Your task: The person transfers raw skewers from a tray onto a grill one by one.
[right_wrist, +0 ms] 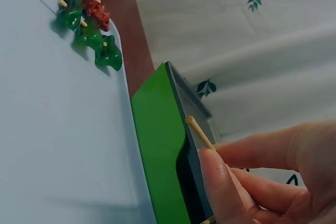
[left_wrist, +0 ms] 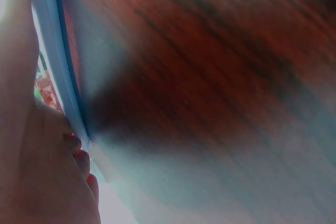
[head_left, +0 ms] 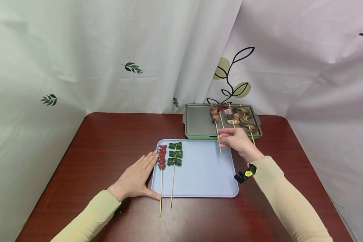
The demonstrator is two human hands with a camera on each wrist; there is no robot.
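My right hand (head_left: 237, 141) is pinching the wooden stick of a skewer (head_left: 220, 118) — thumb and fingers (right_wrist: 226, 182) closed round it, down at the near edge of the grill pan (head_left: 199, 121). The skewer's red piece lies on the pan's grey plate, and its stick runs out over the green rim toward me. Another skewer (head_left: 215, 119), with brownish meat, lies just left of it, its stick reaching past the pan and out over the blue tray (head_left: 199, 171). More skewers (head_left: 242, 117) with meat and darker pieces sit to the right on the same plate.

The tray is right in front of the pan, nearly touching it. On its left part lie two finished skewers side by side: the sausage skewer (head_left: 161, 157), red chunks in a row, and the pepper skewer (head_left: 175, 154), three green pieces. Both sticks poke over the tray's near edge onto the table (head_left: 103, 144).

My left hand (head_left: 136, 178) lies flat on the table — fingers straight, holding nothing, pressed up against the tray's left edge, thumb along its near corner. In the left wrist view it's a blur of tray rim and wood.

A white curtain (head_left: 109, 50) with leaf prints hangs behind it all.
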